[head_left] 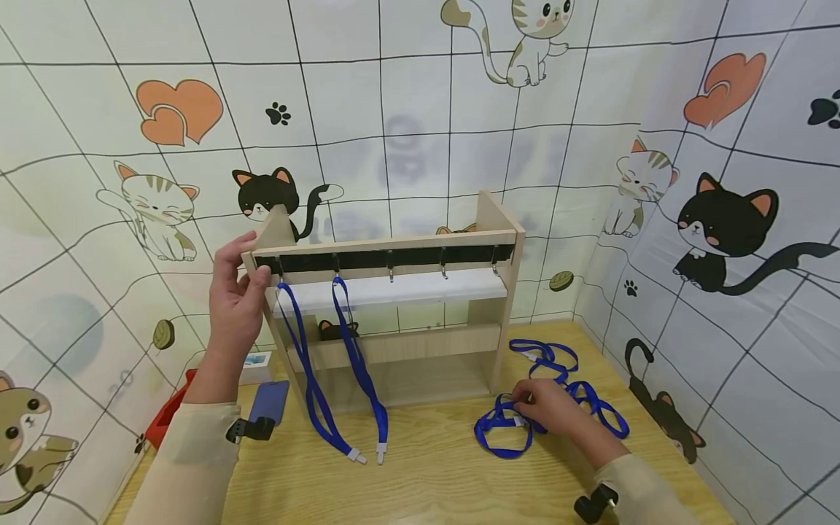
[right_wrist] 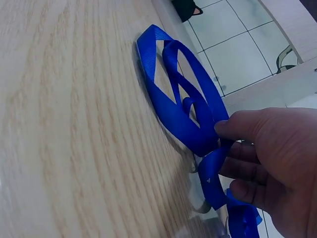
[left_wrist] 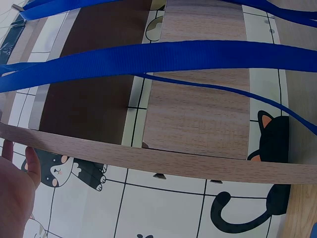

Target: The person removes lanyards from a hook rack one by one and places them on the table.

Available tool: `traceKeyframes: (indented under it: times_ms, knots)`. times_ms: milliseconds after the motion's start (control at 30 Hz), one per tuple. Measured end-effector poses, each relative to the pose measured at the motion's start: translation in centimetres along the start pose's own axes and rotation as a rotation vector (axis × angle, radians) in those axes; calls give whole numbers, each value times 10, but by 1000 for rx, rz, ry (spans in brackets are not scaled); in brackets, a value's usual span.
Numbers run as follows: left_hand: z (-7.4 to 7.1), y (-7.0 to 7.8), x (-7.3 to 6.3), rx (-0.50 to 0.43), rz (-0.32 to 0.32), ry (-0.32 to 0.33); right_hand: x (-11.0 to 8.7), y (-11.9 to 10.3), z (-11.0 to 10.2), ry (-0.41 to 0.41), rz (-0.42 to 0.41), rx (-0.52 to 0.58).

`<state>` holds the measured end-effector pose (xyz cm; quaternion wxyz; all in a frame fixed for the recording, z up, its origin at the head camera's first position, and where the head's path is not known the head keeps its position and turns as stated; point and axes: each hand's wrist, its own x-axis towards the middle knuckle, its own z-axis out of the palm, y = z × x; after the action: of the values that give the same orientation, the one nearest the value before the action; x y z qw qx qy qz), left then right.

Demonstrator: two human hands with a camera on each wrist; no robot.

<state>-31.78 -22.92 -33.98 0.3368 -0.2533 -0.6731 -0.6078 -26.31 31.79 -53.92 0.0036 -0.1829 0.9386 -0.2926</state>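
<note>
A light wooden rack [head_left: 407, 348] stands on the table, with a black strip of hooks [head_left: 391, 267] along its upper front. My left hand [head_left: 239, 302] holds the rack's upper left corner, thumb at the front. From the two leftmost hooks hang a blue lanyard [head_left: 307, 364] and a second blue lanyard [head_left: 359, 362], their white clips [head_left: 380, 453] low in front. At the rack's right, my right hand [head_left: 553, 405] pinches a looped blue lanyard [right_wrist: 166, 111] between thumb and fingers, close over the table. More blue lanyards [head_left: 558, 370] lie loosely behind and beside this hand.
Left of the rack are a blue flat rectangular item [head_left: 269, 402], a small white box [head_left: 256, 368] and a red object [head_left: 172, 410]. A cat-patterned wall covering [head_left: 420, 168] rises close behind the rack and along both sides of the wooden table [head_left: 433, 474].
</note>
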Motion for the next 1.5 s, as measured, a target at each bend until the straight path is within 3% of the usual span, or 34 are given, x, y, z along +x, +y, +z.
traceKeyframes:
  times_ms: [267,567,833,1100,1267,1500]
  knots:
    - [-1,0,-1,-4,5,-1,-2,-13,-6,26,74,30]
    - [0,-1,0,3,4,1,2,-45,-10,151,-66,50]
    - [-1,-1,0,17,7,-3,17,-116,6,317,-204,166]
    - [-1,-3,2,11,16,2,52,-200,21,474,-377,218]
    - [-1,-3,3,27,15,-6,74,-236,32,475,-381,257]
    - [-2,-2,2,27,15,-11,99,-272,51,456,-358,280]
